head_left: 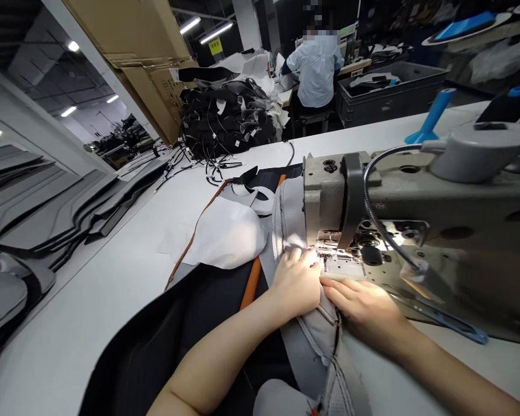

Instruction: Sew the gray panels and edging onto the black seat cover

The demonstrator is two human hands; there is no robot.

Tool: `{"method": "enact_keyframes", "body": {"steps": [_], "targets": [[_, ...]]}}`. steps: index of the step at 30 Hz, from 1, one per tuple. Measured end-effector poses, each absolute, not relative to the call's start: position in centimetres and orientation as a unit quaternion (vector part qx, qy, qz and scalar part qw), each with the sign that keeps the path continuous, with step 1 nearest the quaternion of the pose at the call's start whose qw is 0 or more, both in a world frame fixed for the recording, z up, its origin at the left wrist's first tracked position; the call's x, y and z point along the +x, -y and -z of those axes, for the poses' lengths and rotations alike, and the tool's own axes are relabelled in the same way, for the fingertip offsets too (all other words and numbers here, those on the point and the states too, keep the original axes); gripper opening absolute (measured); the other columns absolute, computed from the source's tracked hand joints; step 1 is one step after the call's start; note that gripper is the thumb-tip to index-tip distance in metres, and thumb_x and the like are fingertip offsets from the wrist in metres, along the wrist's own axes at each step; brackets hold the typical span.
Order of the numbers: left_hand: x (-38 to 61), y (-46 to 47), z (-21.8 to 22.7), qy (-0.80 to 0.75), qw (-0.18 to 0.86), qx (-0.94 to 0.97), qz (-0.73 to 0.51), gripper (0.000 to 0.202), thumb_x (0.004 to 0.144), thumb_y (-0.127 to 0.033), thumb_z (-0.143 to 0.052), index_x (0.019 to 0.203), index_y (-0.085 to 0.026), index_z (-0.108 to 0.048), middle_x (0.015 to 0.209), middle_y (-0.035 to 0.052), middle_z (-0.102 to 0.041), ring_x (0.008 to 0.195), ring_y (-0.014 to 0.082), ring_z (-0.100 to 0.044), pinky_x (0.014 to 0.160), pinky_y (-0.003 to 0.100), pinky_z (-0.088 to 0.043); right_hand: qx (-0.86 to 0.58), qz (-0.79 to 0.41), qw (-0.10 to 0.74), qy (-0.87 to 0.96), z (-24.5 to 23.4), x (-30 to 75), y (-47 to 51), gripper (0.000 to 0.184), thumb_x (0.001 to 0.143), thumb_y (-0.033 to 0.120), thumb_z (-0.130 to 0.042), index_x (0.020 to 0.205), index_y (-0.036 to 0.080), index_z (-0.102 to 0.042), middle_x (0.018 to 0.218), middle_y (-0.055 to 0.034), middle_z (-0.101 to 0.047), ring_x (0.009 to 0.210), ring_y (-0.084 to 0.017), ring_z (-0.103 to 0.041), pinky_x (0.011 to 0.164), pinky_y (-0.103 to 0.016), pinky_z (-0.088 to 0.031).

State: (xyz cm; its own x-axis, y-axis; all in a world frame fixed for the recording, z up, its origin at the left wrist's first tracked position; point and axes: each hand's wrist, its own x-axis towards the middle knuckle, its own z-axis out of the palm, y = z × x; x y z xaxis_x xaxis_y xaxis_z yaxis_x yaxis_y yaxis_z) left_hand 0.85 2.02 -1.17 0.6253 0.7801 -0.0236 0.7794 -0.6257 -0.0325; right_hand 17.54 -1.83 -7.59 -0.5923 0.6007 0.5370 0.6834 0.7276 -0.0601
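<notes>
— Grey fabric (312,346) is lying under both hands and running straight ahead of the fingertips into the sewing machine (416,196), isn't it?
— Yes. The person seems to be guiding a seam. The left hand (295,283) is pressing down on the fabric just short of the lit presser foot (329,254), and the right hand (364,303) is lying beside it, touching the same strip.
— How are the hands closing?
— The right one is resting flat, fingers stretched out and held together, gripping nothing. The left one is bending its fingers down onto the cloth; whether it is pinching a fold underneath cannot be told.
— What is sitting around them?
— An orange strip (251,283) is running just outside the left wrist, with black material (156,346) beyond it and a white piece (227,234) farther ahead.
— And what is the feeding asking for?
— Judging from this, even pressure from both hands and fingertips held clear of the needle.
</notes>
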Motion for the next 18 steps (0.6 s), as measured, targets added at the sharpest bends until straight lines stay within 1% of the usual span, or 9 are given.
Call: {"method": "enact_keyframes", "body": {"steps": [3,7,14,18], "targets": [[1.04,-1.51,1.33,0.439,0.030,-0.898,0.001,0.023,0.080,-0.023,-0.048,0.096,-0.018,-0.063,0.110,0.0117,-0.053,0.099,0.0267,-0.048,0.081,0.038,-0.043,-0.370,0.069,0.279,0.884,7.79,17.76,2.43,0.030,0.080,0.003,-0.041,0.098,0.015,-0.061,0.108,-0.0036,-0.066,0.081,-0.016,-0.058,0.070,-0.028,-0.041],[1.22,-1.50,1.45,0.444,0.033,-0.896,0.014,0.023,0.079,-0.023,-0.048,0.096,-0.019,-0.064,0.105,0.0110,-0.055,0.097,0.0253,-0.049,0.081,0.038,-0.042,-0.369,0.067,0.284,0.882,7.51,17.86,2.39,0.032,0.078,0.001,-0.039,0.095,0.016,-0.061,0.107,-0.0012,-0.067,0.079,-0.015,-0.058,0.069,-0.027,-0.040],[1.56,-1.68,1.76,0.453,0.023,-0.891,0.029,0.022,0.080,-0.023,-0.048,0.092,-0.017,-0.065,0.100,0.0107,-0.057,0.091,0.0239,-0.051,0.078,0.037,-0.042,-0.377,0.090,0.290,0.875,7.44,18.03,2.10,0.036,0.075,-0.002,-0.038,0.097,0.015,-0.061,0.106,-0.0011,-0.068,0.071,-0.014,-0.057,0.065,-0.026,-0.040],[1.28,-1.73,1.66,0.441,0.020,-0.897,0.021,0.020,0.079,-0.023,-0.048,0.089,-0.017,-0.064,0.099,0.0087,-0.058,0.087,0.0237,-0.052,0.076,0.037,-0.042,-0.381,0.085,0.286,0.875,7.55,17.98,2.27,0.035,0.076,0.000,-0.038,0.098,0.015,-0.060,0.107,-0.0020,-0.067,0.073,-0.014,-0.058,0.065,-0.025,-0.041]]}}
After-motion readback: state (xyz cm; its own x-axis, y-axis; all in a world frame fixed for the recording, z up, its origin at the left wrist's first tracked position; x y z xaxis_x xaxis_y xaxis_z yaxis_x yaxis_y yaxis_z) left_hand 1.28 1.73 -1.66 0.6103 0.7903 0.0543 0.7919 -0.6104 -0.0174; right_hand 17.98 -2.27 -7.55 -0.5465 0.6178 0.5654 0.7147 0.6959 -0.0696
